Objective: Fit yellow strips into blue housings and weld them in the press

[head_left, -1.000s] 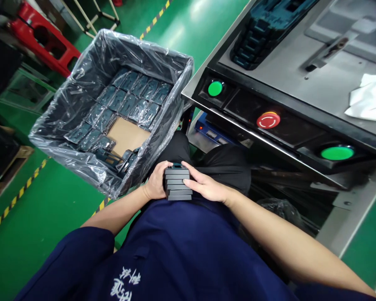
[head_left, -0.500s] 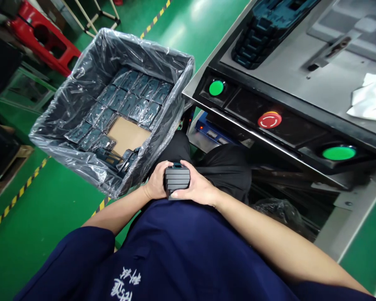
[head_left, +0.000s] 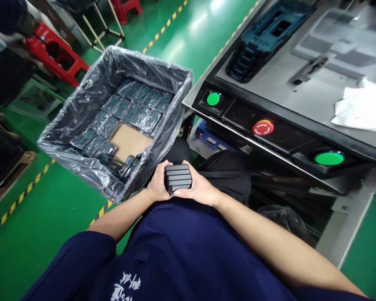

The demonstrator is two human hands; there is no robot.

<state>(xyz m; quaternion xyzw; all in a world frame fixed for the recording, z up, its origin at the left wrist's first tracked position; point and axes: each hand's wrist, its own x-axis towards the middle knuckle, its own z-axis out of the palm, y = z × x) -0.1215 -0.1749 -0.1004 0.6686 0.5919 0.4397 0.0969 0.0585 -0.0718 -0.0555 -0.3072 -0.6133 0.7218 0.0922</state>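
Note:
In front of my waist, a black, block-like plastic part (head_left: 179, 176) with stepped ridges across its top is held between both hands. My left hand (head_left: 158, 182) is closed around its left side. My right hand (head_left: 199, 184) grips the right side, its thumb along the near edge. The underside of the part is hidden. Ahead and to the left, a dark crate (head_left: 163, 72) lined with clear plastic holds rows of dark teal plastic parts (head_left: 134, 102). A brown cardboard sheet (head_left: 134, 142) shows at the bottom of the crate.
On the right stands a metal machine table with two green buttons (head_left: 213, 99) and a red emergency stop button (head_left: 262, 127). A dark teal part (head_left: 263, 39), a clamp (head_left: 313, 71) and a white cloth (head_left: 362, 106) are on it. Red stools (head_left: 58, 54) stand at the back left.
The camera view has shifted slightly, so the crate and stools appear lower and further right. The ridged part is tilted a little differently, still between both hands.

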